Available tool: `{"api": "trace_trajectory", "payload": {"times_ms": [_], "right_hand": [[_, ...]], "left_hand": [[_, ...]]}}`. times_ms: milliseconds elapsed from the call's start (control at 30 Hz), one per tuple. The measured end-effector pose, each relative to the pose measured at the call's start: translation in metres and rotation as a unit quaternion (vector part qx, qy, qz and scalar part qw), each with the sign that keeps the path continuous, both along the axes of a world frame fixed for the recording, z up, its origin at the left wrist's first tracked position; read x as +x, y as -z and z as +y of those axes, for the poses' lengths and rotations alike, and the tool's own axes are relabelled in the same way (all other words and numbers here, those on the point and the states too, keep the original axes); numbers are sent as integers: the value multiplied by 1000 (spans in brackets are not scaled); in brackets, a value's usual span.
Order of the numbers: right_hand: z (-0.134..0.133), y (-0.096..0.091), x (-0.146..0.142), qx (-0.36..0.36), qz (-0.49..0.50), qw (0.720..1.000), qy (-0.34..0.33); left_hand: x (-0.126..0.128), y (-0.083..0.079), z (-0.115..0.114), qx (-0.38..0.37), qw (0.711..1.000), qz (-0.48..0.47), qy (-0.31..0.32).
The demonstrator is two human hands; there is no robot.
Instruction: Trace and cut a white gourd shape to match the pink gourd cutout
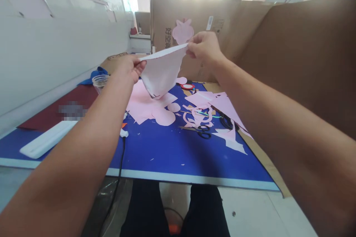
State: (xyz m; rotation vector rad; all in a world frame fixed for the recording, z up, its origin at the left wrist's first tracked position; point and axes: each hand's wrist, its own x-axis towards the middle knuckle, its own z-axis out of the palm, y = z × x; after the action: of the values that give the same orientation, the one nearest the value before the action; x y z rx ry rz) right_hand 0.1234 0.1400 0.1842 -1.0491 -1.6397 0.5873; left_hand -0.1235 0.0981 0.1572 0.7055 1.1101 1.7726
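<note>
Currently, a sagging sheet of pale paper [161, 70] is suspended above the blue worktop [167, 155], pinched at opposite ends of its upper edge by the fingers of the left hand [128, 68] and right hand [204, 48]; pink paper offcuts [150, 103] and black-handled scissors [204, 132] are laid below.

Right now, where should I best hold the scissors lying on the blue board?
Probably by the black finger loops, coming from above on the near side. The scissors lie flat on the blue board with the blades pointing left, so the loops are the blunt end and the safer part to take.
</note>
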Motion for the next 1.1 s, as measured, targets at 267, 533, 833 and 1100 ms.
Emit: {"api": "trace_trajectory", "payload": {"times_ms": [267, 533, 833, 1100], "right_hand": [[-102, 37, 49, 97, -167, 980, 51], [-203, 167, 92, -27, -258, 964, -56], [-189, 177, 120, -192, -333, 922, 39], [-87, 187, 134, -252, -400, 850, 231]], "left_hand": [[1, 37, -73, 51, 992, 116, 9], [19, 162, -189, -151, 940, 293, 88], [34, 180, -247, -104, 680, 723, 64], [61, 209, -264, 142, 599, 783, 89]]}}
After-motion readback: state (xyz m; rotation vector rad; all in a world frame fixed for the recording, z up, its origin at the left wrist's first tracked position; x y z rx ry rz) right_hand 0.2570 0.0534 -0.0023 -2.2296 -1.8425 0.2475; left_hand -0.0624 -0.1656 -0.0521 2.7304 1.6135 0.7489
